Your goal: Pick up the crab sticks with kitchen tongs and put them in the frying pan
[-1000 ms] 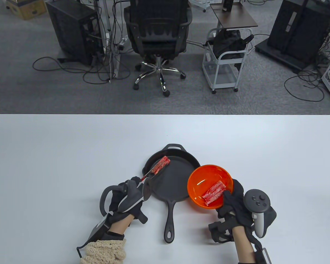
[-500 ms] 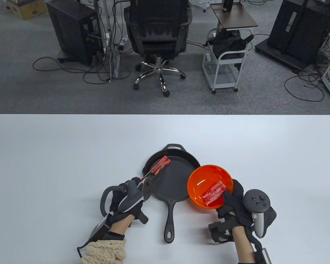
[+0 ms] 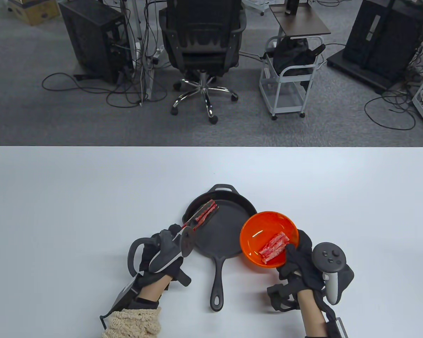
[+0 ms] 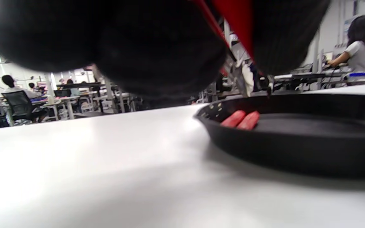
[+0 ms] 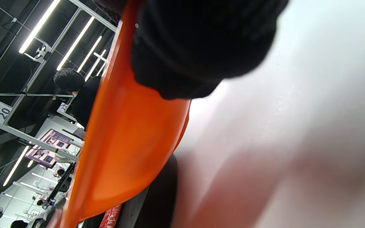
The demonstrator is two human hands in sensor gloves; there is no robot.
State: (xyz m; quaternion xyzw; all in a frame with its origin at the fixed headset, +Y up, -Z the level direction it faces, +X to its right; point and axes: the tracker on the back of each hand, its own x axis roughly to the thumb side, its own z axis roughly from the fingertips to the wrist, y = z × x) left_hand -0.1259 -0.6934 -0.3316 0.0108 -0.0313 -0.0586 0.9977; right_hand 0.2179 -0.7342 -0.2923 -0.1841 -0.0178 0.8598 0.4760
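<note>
The left hand was curled round the kitchen tongs, its grip closed on the handle end just beside the left rim of the frying pan. The tong arms reached up and to the right over the pan's left side, with their tips at the crab sticks in the pan. In the table view the two arms appeared slightly parted along those sticks; whether they were pressing them cannot be told. In the left wrist view, two red sticks lay on the pan floor close to the near wall, and the gloved fingers filled the top of the frame.

The right hand held the orange bowl at its lower right edge, the thumb curled over the rim and the remaining fingers beneath. The bowl was tilted and overlapped the right rim of the pan. More crab sticks in the bowl lay in a bundle against the bowl's lower right wall, next to the thumb. In the right wrist view the glove pinched the bowl rim.

The pan stood on the white surface, its long handle pointing toward the person between the two hands.
</note>
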